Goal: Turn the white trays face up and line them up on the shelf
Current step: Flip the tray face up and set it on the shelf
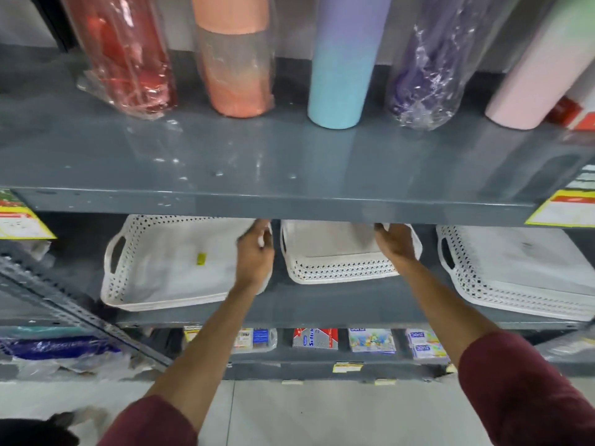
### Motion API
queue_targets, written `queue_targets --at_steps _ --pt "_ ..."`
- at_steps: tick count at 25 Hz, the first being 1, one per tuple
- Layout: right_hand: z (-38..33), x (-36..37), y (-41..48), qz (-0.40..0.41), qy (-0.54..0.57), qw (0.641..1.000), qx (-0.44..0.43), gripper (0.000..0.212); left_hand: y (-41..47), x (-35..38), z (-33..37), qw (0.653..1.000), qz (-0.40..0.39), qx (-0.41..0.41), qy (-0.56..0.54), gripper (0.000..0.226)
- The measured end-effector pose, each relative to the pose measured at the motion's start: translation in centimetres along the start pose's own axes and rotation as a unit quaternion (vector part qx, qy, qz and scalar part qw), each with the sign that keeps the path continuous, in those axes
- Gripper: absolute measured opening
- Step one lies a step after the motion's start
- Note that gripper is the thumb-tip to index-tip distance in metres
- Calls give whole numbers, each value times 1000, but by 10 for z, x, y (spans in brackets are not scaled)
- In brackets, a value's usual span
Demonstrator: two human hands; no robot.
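Three white perforated trays sit on the grey middle shelf point(322, 300). The left tray point(167, 265) lies bottom up with a yellow sticker on it, on top of others. The right tray point(521, 268) is also bottom up on a stack. Between them, the smaller middle tray point(335, 265) looks face up, its perforated front wall towards me. My right hand point(394, 244) grips the middle tray's right end. My left hand point(257, 252) is blurred and curled in the gap between the left and middle trays. I cannot tell which tray it touches.
The upper shelf point(289, 156) juts out just above the trays and hides their far ends. On it stand several tall bottles, among them a light blue one point(341, 75). Small packets point(315, 338) fill the shelf below. A slanted metal rack point(64, 304) stands at the left.
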State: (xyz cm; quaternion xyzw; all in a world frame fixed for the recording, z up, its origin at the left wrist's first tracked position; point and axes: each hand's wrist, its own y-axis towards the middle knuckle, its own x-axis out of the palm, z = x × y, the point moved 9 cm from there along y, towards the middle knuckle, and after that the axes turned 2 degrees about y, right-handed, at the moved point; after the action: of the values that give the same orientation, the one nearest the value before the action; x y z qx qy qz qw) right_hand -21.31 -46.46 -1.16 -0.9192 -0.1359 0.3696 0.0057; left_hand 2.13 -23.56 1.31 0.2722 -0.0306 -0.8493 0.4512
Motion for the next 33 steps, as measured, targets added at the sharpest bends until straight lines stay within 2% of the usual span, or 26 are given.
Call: queue_targets --at_steps 2,3,5,8,10,12,13,15,16,18,19,21,22,23,25,27,29,31,33 --pt "37 -21 22 25 -172 985 1 47 -9 74 -10 989 -107 -94 30 27" --pt "50 -23 35 29 -195 980 -1 52 -15 102 -25 973 -152 -161 60 39" --pt "69 -25 53 25 -178 984 13 71 -24 129 -46 938 -183 -278 99 55" --pt "103 -5 79 -65 -70 990 100 94 -19 130 -68 918 -129 -368 78 52" --pt "140 14 105 -82 -2 989 122 92 -21 130 -72 914 -102 -388 56 45" --pt "134 1 97 -52 49 993 91 87 -27 127 -57 931 -35 -365 -3 37" --pt "123 -13 88 -32 84 993 74 78 -27 123 -46 944 -4 -330 -29 42" --pt "102 -37 70 -20 141 988 54 39 -25 109 -23 958 57 -268 -85 58" --pt "98 -45 67 -22 164 985 47 25 -26 101 -20 952 97 -260 -128 55" --pt "93 -54 56 -54 229 970 54 12 -34 87 -27 923 155 -292 -199 32" --pt "98 -52 53 -76 280 953 84 14 -39 85 -34 905 155 -313 -242 32" --pt "123 -38 45 -122 366 902 192 23 -46 90 -44 856 122 -363 -347 51" --pt "135 -29 42 -143 388 881 229 27 -50 90 -48 837 105 -394 -365 55" --pt "144 -23 39 -160 391 872 249 32 -52 90 -51 833 91 -415 -354 52" --pt "150 -20 31 -187 374 871 257 39 -51 89 -51 845 64 -436 -303 37" --pt "154 -13 20 -221 332 884 245 43 -45 90 -46 868 39 -421 -260 31" --pt "162 1 10 -271 273 894 230 44 -37 86 -40 901 25 -401 -164 42" --pt "168 9 0 -315 213 897 223 42 -31 76 -34 922 54 -380 -49 46" --pt "170 7 -7 -346 149 903 204 42 -22 74 -14 946 55 -316 39 45"
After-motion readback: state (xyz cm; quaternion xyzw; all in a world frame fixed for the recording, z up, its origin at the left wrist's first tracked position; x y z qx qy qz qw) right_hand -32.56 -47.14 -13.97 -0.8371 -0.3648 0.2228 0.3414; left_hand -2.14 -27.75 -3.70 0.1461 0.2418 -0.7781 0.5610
